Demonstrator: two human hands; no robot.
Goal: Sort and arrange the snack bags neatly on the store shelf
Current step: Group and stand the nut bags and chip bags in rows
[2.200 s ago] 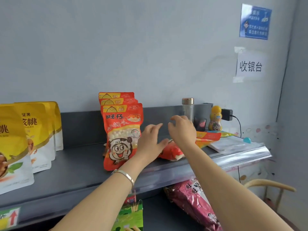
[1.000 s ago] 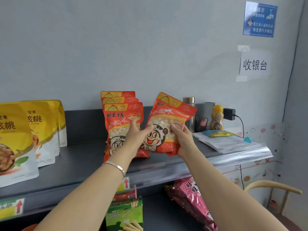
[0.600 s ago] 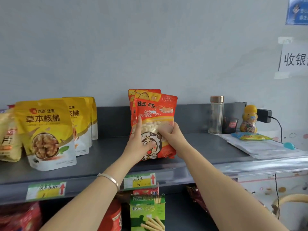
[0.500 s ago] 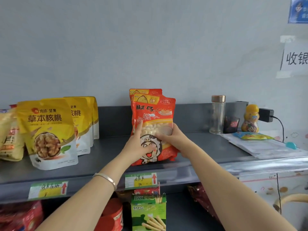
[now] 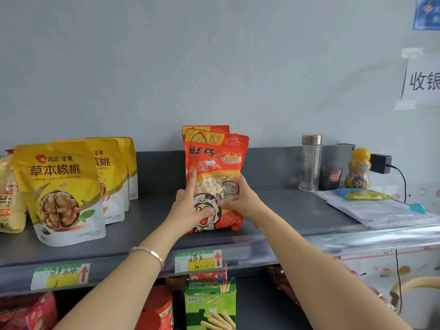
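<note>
A red-orange snack bag [image 5: 215,163] with a cartoon face stands upright on the grey shelf [image 5: 285,210], at the front of a row of matching red bags [image 5: 204,128] that show only their tops behind it. My left hand [image 5: 190,206] presses flat on the bag's left side and front, index finger pointing up. My right hand [image 5: 240,198] grips its right edge. Yellow walnut bags [image 5: 59,191] stand in a row on the shelf's left part.
On the right of the shelf are a clear bottle [image 5: 310,163], a yellow toy-shaped jar [image 5: 359,170], a small yellow packet [image 5: 362,194] on clear plastic sheets [image 5: 381,210], and a black charger [image 5: 380,163]. Below are a green biscuit-stick box [image 5: 210,303] and red packages [image 5: 28,313].
The red bag was picked up from lying on the shelf's right, carried left and stood upright in front of the red row. Both hands stay on it, pushing it straighter against the others.
</note>
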